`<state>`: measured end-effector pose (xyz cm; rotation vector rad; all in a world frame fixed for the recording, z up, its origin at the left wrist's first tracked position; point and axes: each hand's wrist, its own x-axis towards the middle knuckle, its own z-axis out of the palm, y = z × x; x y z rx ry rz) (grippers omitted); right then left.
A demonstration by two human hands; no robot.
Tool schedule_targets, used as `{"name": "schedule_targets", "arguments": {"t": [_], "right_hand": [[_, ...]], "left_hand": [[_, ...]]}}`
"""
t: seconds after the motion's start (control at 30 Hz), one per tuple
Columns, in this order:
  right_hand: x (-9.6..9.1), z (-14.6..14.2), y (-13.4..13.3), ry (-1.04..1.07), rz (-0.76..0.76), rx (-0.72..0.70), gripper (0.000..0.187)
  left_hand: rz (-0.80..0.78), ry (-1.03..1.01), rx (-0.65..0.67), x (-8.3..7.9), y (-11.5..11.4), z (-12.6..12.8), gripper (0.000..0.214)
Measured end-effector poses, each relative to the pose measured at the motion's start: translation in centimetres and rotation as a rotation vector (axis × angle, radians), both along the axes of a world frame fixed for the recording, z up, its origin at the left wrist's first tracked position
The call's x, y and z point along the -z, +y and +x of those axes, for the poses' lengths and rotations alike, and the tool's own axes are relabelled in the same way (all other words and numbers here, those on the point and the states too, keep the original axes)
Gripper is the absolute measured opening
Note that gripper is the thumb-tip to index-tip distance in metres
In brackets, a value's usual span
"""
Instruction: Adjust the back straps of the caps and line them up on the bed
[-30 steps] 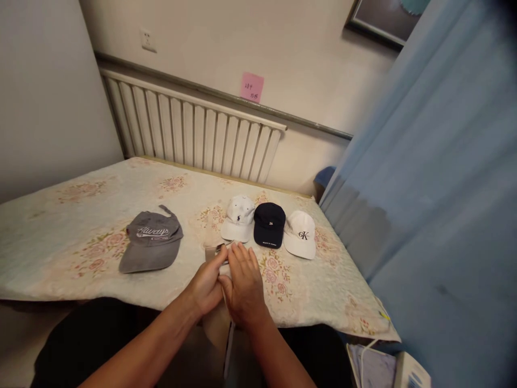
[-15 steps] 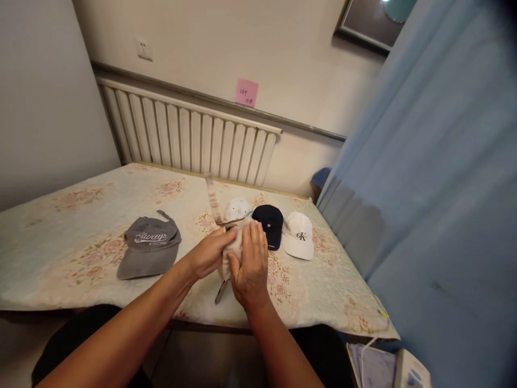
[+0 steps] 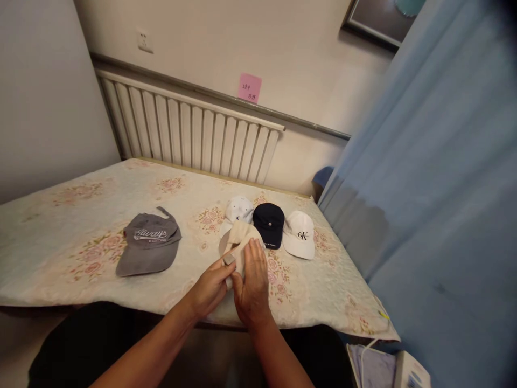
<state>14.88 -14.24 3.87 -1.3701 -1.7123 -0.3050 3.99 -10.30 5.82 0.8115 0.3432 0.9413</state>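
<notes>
Over the near part of the bed, a beige cap (image 3: 241,233) is between my two hands. My left hand (image 3: 212,285) grips its near end, with the thumb beside a small buckle (image 3: 229,259) on the strap. Against the cap's right side lies my right hand (image 3: 252,280), its fingers long and close together, pressing the cloth. Just beyond the beige cap is a white cap (image 3: 239,207), partly covered by it. A black cap (image 3: 269,223) and a white cap with CK letters (image 3: 299,235) sit in line to the right. Off to the left rests a grey cap (image 3: 149,243) with lettering.
A flowered cover (image 3: 100,205) spreads over the bed. Behind it are a radiator (image 3: 189,126) and a wall with a pink note (image 3: 250,88). A blue curtain (image 3: 424,188) hangs at the right. Beside the bed's lower right corner stands a box (image 3: 410,369).
The beige cap has turned in my hands: its long strap no longer sticks up at the far side, and a buckle now shows by my left thumb. My left hand moved slightly nearer.
</notes>
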Motion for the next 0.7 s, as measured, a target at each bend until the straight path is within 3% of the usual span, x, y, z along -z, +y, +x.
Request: {"name": "schedule_targets", "arguments": {"t": [0.4,0.7], "right_hand": [[0.9,0.1,-0.9,0.045,-0.002,-0.001,0.054],[1.8,-0.1,-1.6,-0.002,-0.007,-0.007,0.055]], "left_hand": [[-0.02,0.015,0.1,0.5,-0.8,-0.2,0.039],[-0.109,-0.01,0.057,0.2,-1.1,0.3,0.04]]}}
